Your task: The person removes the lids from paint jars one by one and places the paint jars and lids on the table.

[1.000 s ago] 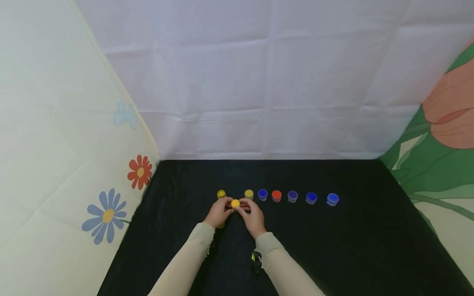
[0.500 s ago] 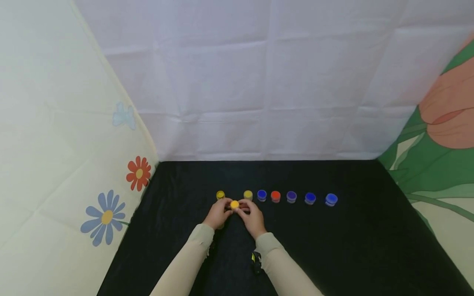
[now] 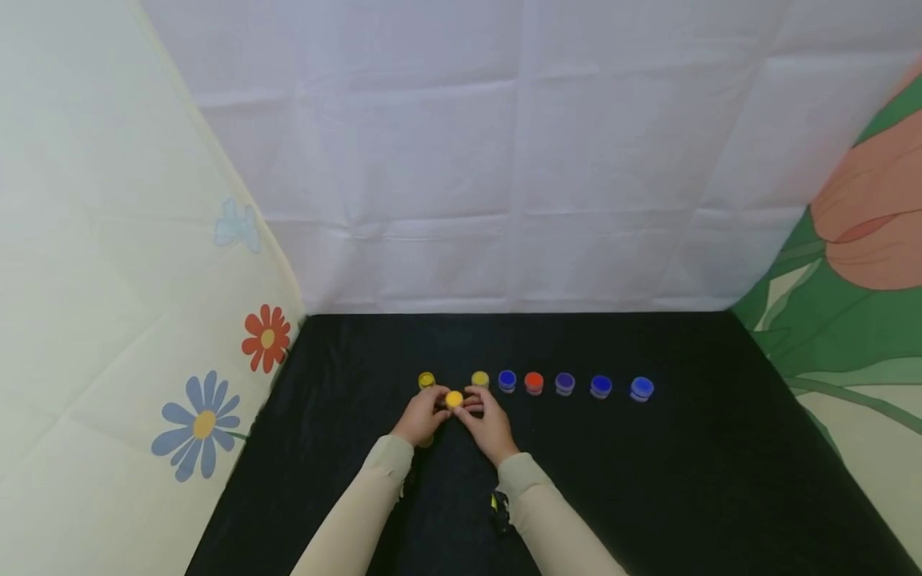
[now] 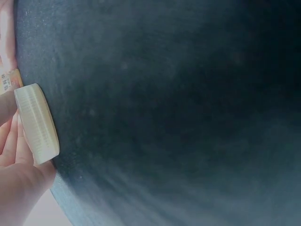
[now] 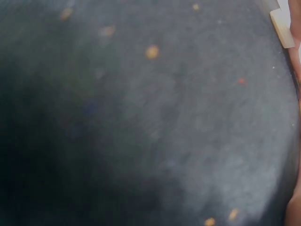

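Note:
Between both hands is a small jar with a bright orange-yellow top. My left hand pinches it from the left, my right hand from the right, thumbs nearer me. In the left wrist view, part of the labelled jar shows at the left edge, mostly cut off. A pale, ribbed round lid sits beside the left fingers there. Under the left wrist in the head view, a pale yellow edge peeks out. The right wrist view catches only a strip of fingers at its right border.
Beyond the hands a row of small jars stands on the black cloth: dark yellow, pale yellow, blue, red, purple and more blue ones. A white sheet hangs behind.
The head view has drifted a little, so the scene sits slightly further left. Both hands keep their hold on the yellow-topped jar in about the same place.

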Tool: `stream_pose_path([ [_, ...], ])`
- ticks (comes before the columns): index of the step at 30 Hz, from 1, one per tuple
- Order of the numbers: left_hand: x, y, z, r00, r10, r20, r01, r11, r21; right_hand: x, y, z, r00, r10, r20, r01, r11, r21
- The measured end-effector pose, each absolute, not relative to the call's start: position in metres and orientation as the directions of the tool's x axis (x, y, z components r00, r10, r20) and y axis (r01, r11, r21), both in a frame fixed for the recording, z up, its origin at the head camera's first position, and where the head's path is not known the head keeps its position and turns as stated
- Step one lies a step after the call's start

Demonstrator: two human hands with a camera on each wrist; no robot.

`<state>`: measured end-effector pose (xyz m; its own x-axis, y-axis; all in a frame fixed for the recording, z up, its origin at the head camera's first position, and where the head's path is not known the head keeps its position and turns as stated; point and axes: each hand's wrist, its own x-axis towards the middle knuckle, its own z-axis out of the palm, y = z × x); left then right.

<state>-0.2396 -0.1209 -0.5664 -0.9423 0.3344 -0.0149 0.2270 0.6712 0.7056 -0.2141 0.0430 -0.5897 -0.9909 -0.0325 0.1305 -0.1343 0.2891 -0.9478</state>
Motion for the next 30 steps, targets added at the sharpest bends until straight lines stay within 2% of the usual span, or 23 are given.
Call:
stream_pose_path([
  [7,-0.2402,-0.1202,-0.5670,-0.949,0.313,-0.040,0.194,0.679,0.708,-0.2135,0.0420,-0.5895,-0.990,-0.037,0.138,-0.142,0.282,-0.949],
  [14,-0.2394,-0.1207,-0.5665,-0.946,0.323,-0.022,0.216,0.680,0.701,-0.2137,0.0443,-0.5925,-0.983,-0.051,0.176,-0.182,0.328,-0.927],
  [21,-0.2398,-0.1215,-0.5685,-0.946,0.324,-0.026,0.206,0.661,0.721,-0.2125,0.0448,-0.5914,-0.992,-0.045,0.114,-0.122,0.267,-0.956],
  [30,-0.2399,-0.1232,-0.5698,-0.946,0.325,-0.015,0.212,0.652,0.728,-0.2132,0.0438,-0.5901,-0.991,-0.039,0.130,-0.136,0.256,-0.957],
])
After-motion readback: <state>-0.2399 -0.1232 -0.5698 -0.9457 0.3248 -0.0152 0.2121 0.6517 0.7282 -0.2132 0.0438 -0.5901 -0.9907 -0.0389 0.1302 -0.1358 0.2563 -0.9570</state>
